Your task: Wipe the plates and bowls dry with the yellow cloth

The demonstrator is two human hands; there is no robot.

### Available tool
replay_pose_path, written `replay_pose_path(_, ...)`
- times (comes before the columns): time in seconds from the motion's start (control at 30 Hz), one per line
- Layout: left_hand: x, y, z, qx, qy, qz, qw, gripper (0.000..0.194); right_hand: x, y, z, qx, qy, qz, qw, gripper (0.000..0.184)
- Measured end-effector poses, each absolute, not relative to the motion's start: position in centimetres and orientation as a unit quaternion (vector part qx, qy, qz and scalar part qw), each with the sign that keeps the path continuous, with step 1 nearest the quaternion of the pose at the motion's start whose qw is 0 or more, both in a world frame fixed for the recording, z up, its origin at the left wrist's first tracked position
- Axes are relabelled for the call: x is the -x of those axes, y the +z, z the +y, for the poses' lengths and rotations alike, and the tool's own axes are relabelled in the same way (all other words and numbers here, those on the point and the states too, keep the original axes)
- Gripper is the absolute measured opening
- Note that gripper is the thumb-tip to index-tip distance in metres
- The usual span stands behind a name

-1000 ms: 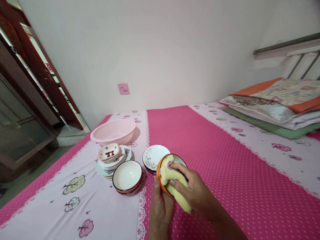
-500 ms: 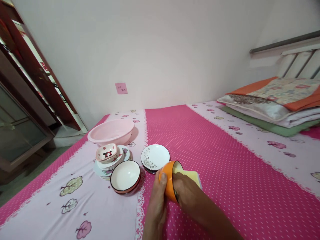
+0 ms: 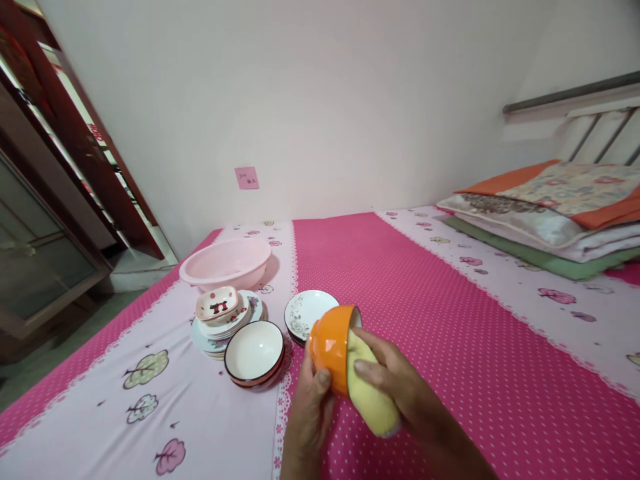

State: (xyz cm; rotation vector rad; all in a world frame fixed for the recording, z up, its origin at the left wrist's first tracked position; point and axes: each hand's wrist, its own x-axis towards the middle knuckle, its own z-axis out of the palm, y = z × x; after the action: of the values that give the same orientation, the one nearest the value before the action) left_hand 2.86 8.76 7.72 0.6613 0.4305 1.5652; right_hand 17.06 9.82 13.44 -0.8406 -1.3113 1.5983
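Observation:
An orange bowl (image 3: 331,343) with a pale inside and dark rim is tipped on its side, its mouth facing right. My left hand (image 3: 313,403) grips it by the base and lower side. My right hand (image 3: 393,377) is closed on a yellow cloth (image 3: 373,403), which presses against the bowl's rim and partly enters its mouth. Just behind the bowl lies a small stack of white plates (image 3: 310,312) with a grey floral print, partly covered by the bowl. White bowls with dark rims (image 3: 254,353) are nested to the left.
A stack of flowered plates (image 3: 203,341) carries a small square dish (image 3: 217,305) at the left. Behind it stands a pink basin (image 3: 227,263). Folded bedding (image 3: 545,213) lies at the far right on the pink patterned bedspread (image 3: 450,320). A pink note (image 3: 247,178) is on the wall.
My right hand has come out of the bowl to its rim, bringing the yellow cloth down and toward me. The bowl has turned slightly, showing more of its orange outside.

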Motion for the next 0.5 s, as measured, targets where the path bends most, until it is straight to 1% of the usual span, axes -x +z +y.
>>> replay_pose_path(0.07, -2.7, 7.4, 8.8, -0.255, 0.711, 0.19, 0.627, 0.066, -16.4, 12.7, 9.1, 0.387, 0.615, -0.556, 0.404, 0.095)
replay_pose_path(0.1, -2.6, 7.3, 8.8, -0.236, 0.721, 0.189, 0.623, 0.062, -16.1, 12.4, 8.9, 0.409, 0.583, -0.587, 0.384, 0.099)
replay_pose_path(0.13, -2.4, 7.2, 8.8, -0.219, 0.728, 0.187, 0.622, 0.058, -15.8, 12.1, 8.7, 0.423, 0.542, -0.628, 0.366, 0.097)
replay_pose_path(0.2, -2.0, 7.2, 8.8, -0.188, 0.736, 0.185, 0.623, 0.053, -15.4, 11.9, 8.5, 0.416, 0.442, -0.717, 0.343, 0.082)
replay_pose_path(0.27, -1.9, 7.5, 8.8, -0.166, 0.735, 0.191, 0.629, 0.05, -15.1, 11.8, 8.8, 0.376, 0.357, -0.788, 0.333, 0.069)
replay_pose_path(0.37, -2.3, 8.8, 8.9, -0.152, 0.726, 0.213, 0.636, 0.047, -14.9, 11.7, 9.5, 0.337, 0.273, -0.833, 0.343, 0.065)
replay_pose_path(0.43, -2.7, 9.9, 8.8, -0.158, 0.722, 0.239, 0.629, 0.047, -15.0, 11.8, 9.9, 0.352, 0.281, -0.818, 0.359, 0.058)
replay_pose_path(0.5, -2.9, 10.8, 8.6, -0.182, 0.713, 0.259, 0.626, 0.051, -15.4, 12.2, 10.1, 0.373, 0.356, -0.773, 0.37, 0.046)
